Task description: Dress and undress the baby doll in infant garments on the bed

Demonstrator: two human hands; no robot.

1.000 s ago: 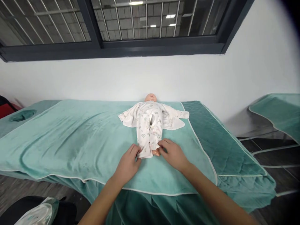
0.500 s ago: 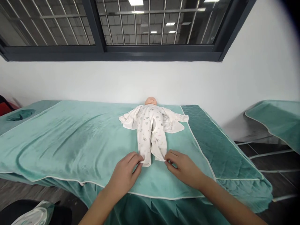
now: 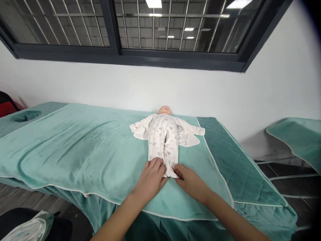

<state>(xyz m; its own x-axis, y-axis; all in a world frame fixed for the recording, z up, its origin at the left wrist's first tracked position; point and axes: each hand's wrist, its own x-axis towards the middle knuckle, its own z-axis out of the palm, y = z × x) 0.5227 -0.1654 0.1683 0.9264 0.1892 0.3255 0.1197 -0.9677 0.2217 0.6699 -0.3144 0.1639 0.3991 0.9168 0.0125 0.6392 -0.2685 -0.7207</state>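
The right hand [image 3: 191, 183] pinched the hem of the patterned trousers [image 3: 158, 139] between thumb and fingers. The left hand [image 3: 150, 179] lay curled over the other leg's lower end; whether it gripped the cloth could not be determined. The trousers were on a doll [image 3: 165, 110], its head beyond both hands. A white jacket [image 3: 142, 127] lay spread ahead of them, and a green sheet [image 3: 87, 150] extended beneath.

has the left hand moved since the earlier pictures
Yes, the left hand has moved to the right, judged against the green cover on the bed.
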